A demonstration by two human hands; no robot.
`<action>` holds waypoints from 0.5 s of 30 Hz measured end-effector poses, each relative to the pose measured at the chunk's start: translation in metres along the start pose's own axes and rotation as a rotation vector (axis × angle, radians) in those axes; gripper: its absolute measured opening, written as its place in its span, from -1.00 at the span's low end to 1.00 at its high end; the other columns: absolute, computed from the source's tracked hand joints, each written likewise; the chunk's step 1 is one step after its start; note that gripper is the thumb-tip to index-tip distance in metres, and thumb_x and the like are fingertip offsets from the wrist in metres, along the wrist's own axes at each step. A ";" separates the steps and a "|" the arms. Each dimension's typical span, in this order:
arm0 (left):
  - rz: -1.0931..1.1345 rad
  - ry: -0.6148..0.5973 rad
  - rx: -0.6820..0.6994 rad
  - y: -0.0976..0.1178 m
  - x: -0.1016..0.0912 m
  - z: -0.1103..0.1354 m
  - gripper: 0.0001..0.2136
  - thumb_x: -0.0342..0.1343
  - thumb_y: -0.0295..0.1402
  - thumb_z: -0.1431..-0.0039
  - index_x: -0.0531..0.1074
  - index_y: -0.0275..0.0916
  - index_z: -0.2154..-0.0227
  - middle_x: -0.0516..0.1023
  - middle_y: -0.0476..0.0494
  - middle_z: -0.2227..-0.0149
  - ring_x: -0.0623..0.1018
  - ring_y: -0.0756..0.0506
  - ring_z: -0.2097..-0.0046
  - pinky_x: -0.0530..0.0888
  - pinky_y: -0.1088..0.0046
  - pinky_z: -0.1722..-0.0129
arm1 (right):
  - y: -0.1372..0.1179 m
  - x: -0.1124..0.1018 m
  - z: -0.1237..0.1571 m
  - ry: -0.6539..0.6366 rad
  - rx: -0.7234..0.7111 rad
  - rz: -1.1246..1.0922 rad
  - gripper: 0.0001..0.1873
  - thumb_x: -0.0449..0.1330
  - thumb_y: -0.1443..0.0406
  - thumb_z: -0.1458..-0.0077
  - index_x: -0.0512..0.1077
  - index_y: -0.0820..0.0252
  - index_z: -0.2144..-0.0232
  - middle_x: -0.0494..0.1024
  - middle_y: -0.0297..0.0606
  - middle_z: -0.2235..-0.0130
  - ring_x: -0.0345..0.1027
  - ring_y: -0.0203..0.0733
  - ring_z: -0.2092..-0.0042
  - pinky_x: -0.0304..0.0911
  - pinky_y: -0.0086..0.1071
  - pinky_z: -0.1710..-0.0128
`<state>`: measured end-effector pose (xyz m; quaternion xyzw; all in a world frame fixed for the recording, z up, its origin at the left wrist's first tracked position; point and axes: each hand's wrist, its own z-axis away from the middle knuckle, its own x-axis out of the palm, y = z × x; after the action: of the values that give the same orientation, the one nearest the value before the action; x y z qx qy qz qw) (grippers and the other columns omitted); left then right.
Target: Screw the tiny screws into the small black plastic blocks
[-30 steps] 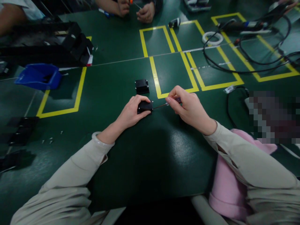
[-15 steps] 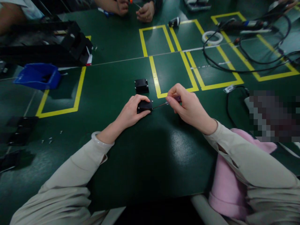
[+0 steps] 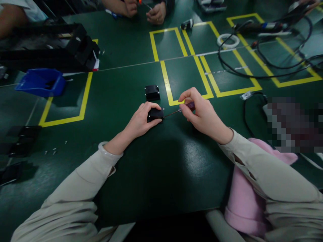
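My left hand grips a small black box on the green table, thumb at its near side and fingers over its far side. In my right hand is a screwdriver with a dark reddish handle, held between thumb and fingers with the index finger lifted off it. Its thin shaft points left, and the tip meets the right side of the box near a corner. Just beyond my left hand lies a second black box with small bright screws at its corners.
Loose screws lie at left, near several black parts. A blue bin and black trays stand farther back. Black cable and a white tape ring lie at right. Opposite, a co-worker's hands hold a tool.
My right index finger has lifted and straightened away from the screwdriver handle. My left hand and the box stay in place.
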<state>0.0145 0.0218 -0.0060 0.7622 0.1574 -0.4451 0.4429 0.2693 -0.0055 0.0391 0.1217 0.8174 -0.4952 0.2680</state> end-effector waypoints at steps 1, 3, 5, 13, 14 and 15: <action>0.001 -0.002 -0.002 0.000 0.000 0.000 -0.70 0.20 -0.27 -0.25 0.37 -0.17 -0.01 0.50 -0.15 -0.01 0.48 -0.21 -0.04 0.41 0.21 -0.07 | 0.000 0.000 0.000 0.004 -0.001 -0.001 -0.89 0.10 0.39 -0.25 0.24 0.09 0.21 0.37 -0.46 0.43 0.33 -0.32 0.44 0.18 -0.38 0.37; 0.004 -0.001 0.000 0.000 0.000 0.000 -0.70 0.20 -0.27 -0.25 0.37 -0.17 -0.01 0.50 -0.15 -0.01 0.48 -0.21 -0.04 0.41 0.21 -0.07 | 0.000 0.000 0.000 0.000 0.013 0.000 -0.93 0.10 0.36 -0.27 0.25 0.09 0.25 0.38 -0.45 0.45 0.32 -0.32 0.45 0.17 -0.37 0.38; 0.006 0.002 0.006 0.000 0.000 0.000 -0.70 0.21 -0.28 -0.25 0.37 -0.18 -0.01 0.50 -0.14 -0.01 0.48 -0.20 -0.04 0.41 0.22 -0.06 | 0.000 0.000 0.000 -0.015 0.031 0.001 -0.91 0.11 0.32 -0.29 0.25 0.09 0.30 0.37 -0.45 0.48 0.29 -0.32 0.48 0.14 -0.37 0.40; 0.011 0.028 0.045 0.000 0.000 0.000 -0.71 0.22 -0.32 -0.26 0.37 -0.20 0.00 0.51 -0.12 0.00 0.48 -0.18 -0.03 0.41 0.26 -0.05 | 0.002 0.001 0.000 0.013 -0.017 -0.023 -0.88 0.11 0.40 -0.24 0.25 0.10 0.20 0.36 -0.47 0.44 0.30 -0.34 0.45 0.17 -0.39 0.38; 0.012 0.030 0.049 -0.001 0.000 0.000 -0.71 0.22 -0.32 -0.25 0.37 -0.20 0.00 0.51 -0.12 0.00 0.48 -0.18 -0.02 0.41 0.27 -0.04 | 0.001 0.000 0.000 0.008 -0.009 -0.021 -0.91 0.12 0.37 -0.26 0.25 0.10 0.23 0.36 -0.47 0.45 0.30 -0.34 0.46 0.16 -0.38 0.38; 0.012 0.030 0.051 -0.001 0.000 0.000 -0.71 0.23 -0.32 -0.25 0.37 -0.19 0.00 0.51 -0.12 0.00 0.49 -0.18 -0.02 0.41 0.27 -0.04 | 0.001 0.000 0.000 0.001 0.000 -0.020 -0.92 0.12 0.33 -0.28 0.25 0.10 0.26 0.36 -0.47 0.47 0.29 -0.34 0.47 0.14 -0.38 0.40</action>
<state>0.0142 0.0223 -0.0068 0.7808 0.1478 -0.4349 0.4235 0.2695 -0.0047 0.0382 0.1138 0.8187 -0.4977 0.2629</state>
